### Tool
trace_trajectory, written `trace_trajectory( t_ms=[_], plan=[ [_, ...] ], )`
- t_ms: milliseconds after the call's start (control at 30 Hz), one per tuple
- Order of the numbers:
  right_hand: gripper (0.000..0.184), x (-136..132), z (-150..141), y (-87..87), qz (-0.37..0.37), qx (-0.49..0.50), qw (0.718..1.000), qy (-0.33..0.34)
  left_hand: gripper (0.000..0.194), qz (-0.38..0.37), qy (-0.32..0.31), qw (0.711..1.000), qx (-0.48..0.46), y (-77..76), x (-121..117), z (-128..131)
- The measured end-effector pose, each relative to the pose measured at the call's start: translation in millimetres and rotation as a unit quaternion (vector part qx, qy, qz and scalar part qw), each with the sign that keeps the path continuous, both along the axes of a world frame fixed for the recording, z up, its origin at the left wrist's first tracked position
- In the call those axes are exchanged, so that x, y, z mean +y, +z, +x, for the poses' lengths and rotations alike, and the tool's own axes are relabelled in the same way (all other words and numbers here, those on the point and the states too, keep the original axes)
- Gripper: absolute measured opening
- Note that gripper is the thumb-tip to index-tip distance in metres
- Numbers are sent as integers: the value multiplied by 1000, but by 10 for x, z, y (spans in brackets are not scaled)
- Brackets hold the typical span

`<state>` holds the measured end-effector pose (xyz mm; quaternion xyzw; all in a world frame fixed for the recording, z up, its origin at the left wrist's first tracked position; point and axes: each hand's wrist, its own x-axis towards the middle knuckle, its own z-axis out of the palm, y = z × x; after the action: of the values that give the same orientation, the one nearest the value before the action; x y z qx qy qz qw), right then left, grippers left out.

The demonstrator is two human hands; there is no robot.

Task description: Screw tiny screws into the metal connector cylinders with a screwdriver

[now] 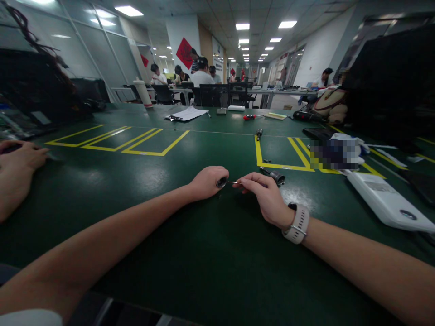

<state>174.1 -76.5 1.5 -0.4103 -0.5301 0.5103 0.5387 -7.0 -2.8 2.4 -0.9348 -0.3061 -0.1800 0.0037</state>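
My left hand (208,183) is closed around a dark round metal part (222,182), whose hollow open end faces right. My right hand (263,194), with a pale watch strap at its wrist, pinches a thin metal rod-like tool (234,183). The rod's tip points left at the part's opening; whether it touches inside I cannot tell. Just beyond my right hand lies a hole saw (277,177), a dark cup with a shank, on the green table (210,253). A smaller dark metal piece (259,133) stands farther back by the yellow tape.
Another person's hand (23,156) rests at the left edge. Yellow tape (285,167) marks boxes on the table. To the right lies a white device (387,199). Farther back are a red screwdriver (249,117), a clipboard with paper (186,113) and a white bottle (142,93).
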Motion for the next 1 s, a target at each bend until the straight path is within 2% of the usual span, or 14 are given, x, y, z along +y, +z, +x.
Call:
trace_trajectory(
  t_ms=[133, 267, 533, 1000],
  plan=[
    [12, 35, 22, 31, -47, 37, 998, 17, 10, 2, -31, 999, -12, -19, 21, -21],
    [11, 48, 29, 32, -62, 55, 996, 20, 9, -9, -44, 999, -20, -30, 32, -27],
    [10, -11, -8, 48, -34, 38, 999, 1, 8, -21, -7, 1000, -22, 4, 11, -3],
    [11, -16, -9, 74, -40, 45, 998, -17, 9, -35, 0, 999, 1, 41, 22, -24]
  ],
)
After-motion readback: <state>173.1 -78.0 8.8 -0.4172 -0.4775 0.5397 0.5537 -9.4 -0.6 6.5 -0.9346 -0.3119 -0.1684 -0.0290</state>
